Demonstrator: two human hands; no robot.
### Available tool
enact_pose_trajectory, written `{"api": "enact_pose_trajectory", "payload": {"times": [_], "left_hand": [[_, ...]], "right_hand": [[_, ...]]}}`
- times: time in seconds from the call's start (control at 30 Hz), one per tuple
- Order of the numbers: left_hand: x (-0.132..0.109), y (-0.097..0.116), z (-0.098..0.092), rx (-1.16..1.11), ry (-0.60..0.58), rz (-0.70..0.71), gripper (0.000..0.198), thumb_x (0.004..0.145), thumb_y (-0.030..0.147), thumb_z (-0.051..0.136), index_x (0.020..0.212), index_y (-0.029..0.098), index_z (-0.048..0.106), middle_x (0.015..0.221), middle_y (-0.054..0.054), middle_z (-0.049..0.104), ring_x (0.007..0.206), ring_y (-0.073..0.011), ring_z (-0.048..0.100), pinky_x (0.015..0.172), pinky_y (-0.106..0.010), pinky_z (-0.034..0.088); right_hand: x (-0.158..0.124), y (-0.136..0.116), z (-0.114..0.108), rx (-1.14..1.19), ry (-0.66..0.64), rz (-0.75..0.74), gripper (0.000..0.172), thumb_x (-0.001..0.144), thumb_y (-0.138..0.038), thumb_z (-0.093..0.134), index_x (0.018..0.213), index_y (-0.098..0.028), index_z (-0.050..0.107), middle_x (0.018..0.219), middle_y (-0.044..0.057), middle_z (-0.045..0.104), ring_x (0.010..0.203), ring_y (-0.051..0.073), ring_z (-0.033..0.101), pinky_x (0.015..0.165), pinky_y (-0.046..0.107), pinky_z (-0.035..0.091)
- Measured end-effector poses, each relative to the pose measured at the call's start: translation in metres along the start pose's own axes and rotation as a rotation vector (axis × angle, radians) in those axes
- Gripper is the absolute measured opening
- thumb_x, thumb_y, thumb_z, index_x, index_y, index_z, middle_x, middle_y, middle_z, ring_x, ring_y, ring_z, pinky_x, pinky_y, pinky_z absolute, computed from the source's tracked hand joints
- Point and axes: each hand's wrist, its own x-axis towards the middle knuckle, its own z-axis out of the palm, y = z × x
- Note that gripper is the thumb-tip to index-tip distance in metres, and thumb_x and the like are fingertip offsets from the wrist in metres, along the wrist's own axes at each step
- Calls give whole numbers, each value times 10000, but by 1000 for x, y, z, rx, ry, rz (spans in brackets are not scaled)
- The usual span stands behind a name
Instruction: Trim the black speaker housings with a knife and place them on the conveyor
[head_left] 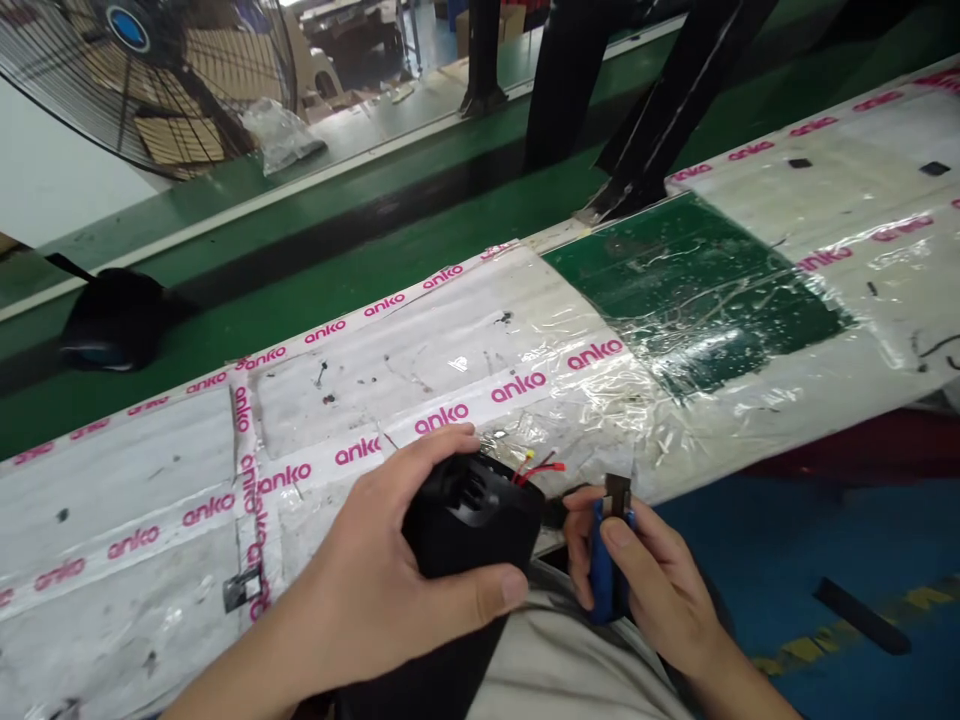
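From my remote station I read the left hand as gripping a black plastic housing just in front of the table edge and above the lap; its fingers are spread across the top, the thumb pressed over the near face. Red and yellow wires emerge from the housing's upper end; the right hand holds a blue-wrapped block with a dark tab at its top, its fingers pressed together behind the block and the thumb pinching from the front.

Risk 1: the exposed wire ends may touch each other or snag on the table film if the hands close in; Risk 2: the narrow block may slip from the pinch and drop to the blue floor; Risk 3: the housing, held in one hand, may tip over the thigh.

Obstructions: the table edge lies directly ahead of both hands; the wires occupy the gap between the housing and the block. The table carries plastic film, pink-printed anko tape, a green mat and a metal clip; beyond it stand a person's dark-trousered legs, with an electric fan at far left.
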Motion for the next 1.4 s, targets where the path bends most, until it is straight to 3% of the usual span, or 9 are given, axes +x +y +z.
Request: {"api": "enact_pose_trajectory", "payload": {"times": [0.13,0.23,0.43,0.67,0.93,1.17,1.4], "left_hand": [[7,4,-17,287,-18,9,723,791,398,872,1447,327,576,1541,-26,624,1439,-337,567,1235,-560,440],[13,3,-18,349,-45,25,701,805,388,847,1439,302,560,1537,-35,616,1437,-321,557,1228,-549,446],[15,-2,-17,314,-61,38,582,878,450,804,1390,340,550,1508,-16,605,1424,-295,542,1209,-520,441],[11,-2,-16,266,-59,-49,585,982,430,670,1512,384,427,1560,-10,548,1420,-282,534,1181,-493,464],[11,10,-9,308,-101,-5,641,985,366,609,1576,249,389,1593,-102,528,1467,-322,487,1211,-517,458],[7,2,-16,177,-146,-22,625,953,219,530,1563,288,415,1686,-47,404,1582,-300,352,1322,-508,334],[9,-1,-30,56,-233,-48,728,868,239,584,1581,277,439,1699,-55,391,1603,-333,325,1335,-551,282]], "right_hand": [[-1,-3,3,20,23,29,400,962,-616,727,1051,-228,684,731,-14,603,505,110,551,461,216,449],[0,-3,4,28,31,27,409,951,-625,737,1044,-230,686,720,-15,605,504,113,547,463,223,447],[-1,-2,6,32,56,17,398,958,-631,726,1048,-244,697,703,-22,603,495,111,539,471,228,438],[-3,-2,7,24,70,2,376,961,-620,726,1048,-254,705,726,-24,606,505,97,548,480,211,426],[-3,3,2,-3,51,-5,347,1001,-587,674,1070,-248,690,711,-9,620,514,132,542,483,241,422],[-2,2,3,-1,51,-14,385,975,-607,704,1070,-234,686,731,-3,617,511,134,547,469,249,435],[-1,-1,5,11,62,-11,398,964,-619,718,1043,-230,693,711,-9,601,492,127,543,454,245,423]]}}
